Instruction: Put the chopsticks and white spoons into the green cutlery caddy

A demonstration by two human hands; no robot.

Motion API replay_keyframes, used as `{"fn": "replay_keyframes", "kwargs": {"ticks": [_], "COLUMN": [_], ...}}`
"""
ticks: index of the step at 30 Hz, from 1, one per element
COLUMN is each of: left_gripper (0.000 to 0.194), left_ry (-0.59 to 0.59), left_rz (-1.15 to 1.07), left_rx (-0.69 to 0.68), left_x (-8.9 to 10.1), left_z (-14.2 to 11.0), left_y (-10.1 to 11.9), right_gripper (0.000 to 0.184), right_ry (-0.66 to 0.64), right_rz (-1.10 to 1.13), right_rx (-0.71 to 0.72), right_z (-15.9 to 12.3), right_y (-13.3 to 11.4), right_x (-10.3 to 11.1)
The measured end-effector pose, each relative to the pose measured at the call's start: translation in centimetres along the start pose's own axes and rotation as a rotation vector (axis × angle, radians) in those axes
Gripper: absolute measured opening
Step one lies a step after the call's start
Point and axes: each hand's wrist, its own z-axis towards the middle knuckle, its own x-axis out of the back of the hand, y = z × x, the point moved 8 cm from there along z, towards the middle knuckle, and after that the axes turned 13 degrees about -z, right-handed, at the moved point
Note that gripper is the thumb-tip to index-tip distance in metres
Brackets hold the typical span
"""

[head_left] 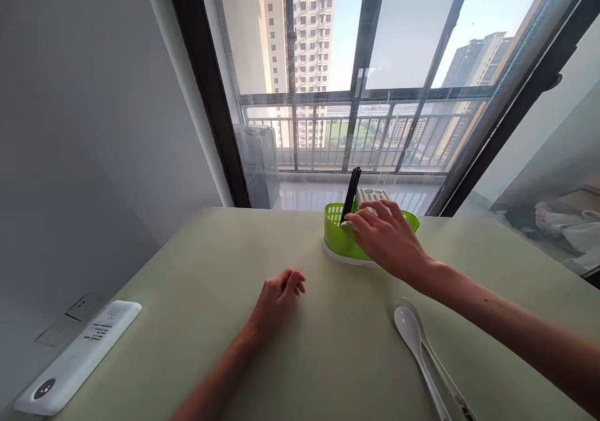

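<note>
My right hand (387,237) is over the front of a bright green utensil holder (340,241) with a white base, its fingers bent down and closed. A small white edge shows at its fingertips; most of that item is hidden, so its kind is unclear. Just left of those fingers, a bundle of black chopsticks (351,195) leans upright in the holder. Loosely curled on the table, my left hand (280,291) shows nothing in its fingers. Two long-handled white spoons (409,327) lie partly overlapping below my right forearm.
The pale green table (225,252) reaches to a large window with dark frames. A long white power strip or similar device (84,352) lies at the left edge by the grey wall. Behind my right hand, a white slotted section (374,194) rises from the holder.
</note>
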Motion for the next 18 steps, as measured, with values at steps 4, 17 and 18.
{"fn": "replay_keyframes", "kwargs": {"ticks": [4, 17, 18], "left_gripper": [0.049, 0.049, 0.049], "left_ry": [-0.003, -0.006, -0.002], "left_rz": [0.003, 0.020, 0.021], "left_rx": [-0.005, 0.002, 0.007], "left_x": [0.0, -0.1, -0.1], "left_z": [0.0, -0.1, -0.1], "left_y": [0.1, 0.4, 0.5], "right_gripper": [0.032, 0.034, 0.035], "right_ry": [0.068, -0.456, -0.499], "right_rz": [0.087, 0.369, 0.404], "right_rx": [0.014, 0.100, 0.045], "right_z": [-1.5, -12.9, -13.5], "right_y": [0.5, 0.6, 1.1], "right_x": [2.0, -2.9, -3.6]}}
